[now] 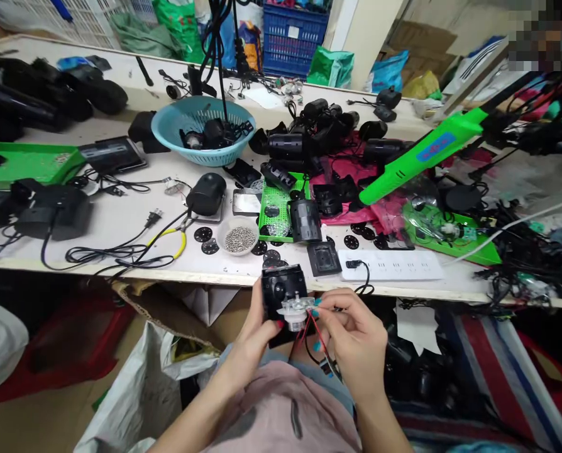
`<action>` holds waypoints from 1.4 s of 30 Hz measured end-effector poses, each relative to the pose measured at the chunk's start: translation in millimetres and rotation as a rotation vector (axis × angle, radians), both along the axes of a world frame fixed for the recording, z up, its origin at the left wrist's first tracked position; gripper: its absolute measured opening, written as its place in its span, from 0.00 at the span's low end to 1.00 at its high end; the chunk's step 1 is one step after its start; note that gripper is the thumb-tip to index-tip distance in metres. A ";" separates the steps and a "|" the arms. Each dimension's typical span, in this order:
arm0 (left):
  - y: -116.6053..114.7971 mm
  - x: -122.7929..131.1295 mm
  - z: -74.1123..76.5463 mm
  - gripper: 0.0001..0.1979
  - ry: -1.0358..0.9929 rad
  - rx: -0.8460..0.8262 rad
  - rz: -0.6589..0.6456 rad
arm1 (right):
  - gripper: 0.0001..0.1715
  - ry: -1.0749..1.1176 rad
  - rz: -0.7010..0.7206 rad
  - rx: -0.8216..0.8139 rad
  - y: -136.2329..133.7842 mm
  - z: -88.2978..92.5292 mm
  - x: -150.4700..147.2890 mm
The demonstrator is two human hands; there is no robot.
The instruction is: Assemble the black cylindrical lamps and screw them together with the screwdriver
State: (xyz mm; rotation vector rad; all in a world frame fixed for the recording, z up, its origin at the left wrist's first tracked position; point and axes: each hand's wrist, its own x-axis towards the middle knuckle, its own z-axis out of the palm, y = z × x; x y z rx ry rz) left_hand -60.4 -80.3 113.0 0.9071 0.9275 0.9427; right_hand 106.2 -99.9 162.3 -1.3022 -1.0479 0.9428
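My left hand (255,330) grips a black plastic housing (281,284) in front of the bench edge, its thumb on the near side. Against the housing's open face, my right hand (354,327) pinches a small motor assembly (294,313) with a clear and white plastic body. Red and dark wires (319,336) hang from it below my right fingers. On the bench just beyond the hands lie a square black plastic part (324,258) and a white bowl of small metal screws (237,236). Whether the motor assembly touches the housing I cannot tell.
A white power strip (394,265) lies along the front edge, right of centre. Above the right side hangs a green tool (422,154). Yellow-handled pliers (172,242), a blue basket (203,132) and a green tray (276,214) stand further back. A white sack (139,377) is below left.
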 end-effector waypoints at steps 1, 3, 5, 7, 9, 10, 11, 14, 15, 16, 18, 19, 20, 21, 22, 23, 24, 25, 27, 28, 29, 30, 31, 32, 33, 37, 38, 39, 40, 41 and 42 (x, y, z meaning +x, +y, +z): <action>-1.9 -0.4 -0.3 0.42 0.013 0.033 -0.037 | 0.05 -0.033 0.013 0.001 -0.7 -1.0 0.8; -3.3 -3.6 1.6 0.44 0.045 0.077 -0.085 | 0.06 -0.091 0.029 0.018 -1.4 -4.4 2.3; -2.8 -7.6 5.8 0.45 0.078 0.104 -0.117 | 0.07 -0.131 0.043 0.033 -1.4 -8.0 2.7; -1.6 -10.4 10.8 0.45 0.105 0.116 -0.138 | 0.07 -0.150 0.055 0.040 -1.4 -10.5 1.7; -0.6 -11.6 14.8 0.45 0.116 0.119 -0.148 | 0.07 -0.166 0.066 0.052 -1.8 -11.7 -0.2; -0.4 -11.9 15.9 0.46 0.118 0.120 -0.148 | 0.07 -0.176 0.068 0.062 -2.2 -11.9 -1.4; -0.4 -12.1 16.5 0.45 0.121 0.121 -0.148 | 0.07 -0.187 0.069 0.073 -2.5 -11.9 -2.7; -1.6 -12.6 14.4 0.45 0.127 0.130 -0.138 | 0.08 -0.214 0.066 0.112 -2.4 -11.7 -6.1; -2.2 -12.9 13.1 0.44 0.124 0.136 -0.130 | 0.08 -0.219 0.069 0.120 -1.9 -11.6 -7.0; -2.8 -13.2 11.8 0.44 0.117 0.143 -0.121 | 0.08 -0.222 0.074 0.125 -1.3 -11.6 -7.9; -3.5 -14.1 10.6 0.45 0.095 0.148 -0.101 | 0.08 -0.219 0.088 0.123 0.5 -11.8 -9.4; -3.3 -14.8 11.0 0.45 0.085 0.145 -0.094 | 0.08 -0.213 0.096 0.110 1.4 -11.9 -10.2; -2.7 -15.6 12.3 0.45 0.080 0.138 -0.095 | 0.08 -0.207 0.102 0.096 2.2 -12.1 -11.0; -1.9 -16.6 14.2 0.45 0.077 0.130 -0.098 | 0.07 -0.202 0.105 0.082 2.9 -12.4 -11.8; -0.9 -17.9 16.7 0.45 0.074 0.125 -0.104 | 0.07 -0.200 0.105 0.069 3.4 -12.7 -12.7; 0.1 -19.3 19.3 0.45 0.071 0.123 -0.112 | 0.07 -0.202 0.104 0.062 3.7 -13.0 -13.6; 0.9 -20.9 21.8 0.44 0.064 0.123 -0.121 | 0.06 -0.207 0.104 0.062 3.8 -13.3 -14.6; 1.3 -22.5 24.0 0.44 0.052 0.125 -0.130 | 0.06 -0.216 0.104 0.067 3.6 -13.5 -15.5; 0.7 -25.6 26.8 0.42 0.033 0.134 -0.141 | 0.07 -0.251 0.104 0.096 2.6 -13.3 -17.1; -0.2 -27.0 27.4 0.41 0.034 0.143 -0.136 | 0.08 -0.275 0.105 0.116 1.9 -12.8 -17.8; -1.3 -28.0 27.7 0.40 0.038 0.156 -0.124 | 0.09 -0.302 0.106 0.134 1.3 -12.0 -18.4; -2.5 -28.8 27.6 0.40 0.046 0.168 -0.116 | 0.10 -0.328 0.108 0.147 0.7 -10.9 -18.9; -3.5 -29.2 27.3 0.39 0.059 0.176 -0.111 | 0.11 -0.354 0.110 0.156 0.4 -9.7 -19.3; -4.2 -29.4 26.7 0.38 0.072 0.180 -0.107 | 0.12 -0.379 0.113 0.161 0.3 -8.4 -19.9; -4.5 -29.5 26.0 0.37 0.083 0.178 -0.101 | 0.12 -0.405 0.116 0.164 0.5 -7.2 -20.6; -4.5 -29.9 22.6 0.35 0.104 0.148 -0.041 | 0.11 -0.524 0.109 0.199 2.6 -3.6 -23.9; -4.9 -30.4 22.4 0.35 0.098 0.143 -0.030 | 0.10 -0.556 0.104 0.217 2.6 -3.1 -24.1; -5.5 -31.0 22.7 0.36 0.088 0.141 -0.025 | 0.09 -0.589 0.099 0.236 2.3 -3.2 -23.5; -6.2 -31.5 23.4 0.37 0.072 0.143 -0.024 | 0.08 -0.621 0.102 0.259 1.8 -4.1 -22.1; -6.8 -31.9 24.3 0.38 0.049 0.147 -0.027 | 0.07 -0.645 0.103 0.278 1.5 -6.4 -19.7; -6.9 -32.1 25.0 0.40 0.018 0.151 -0.030 | 0.05 -0.661 0.112 0.297 1.8 -10.3 -16.6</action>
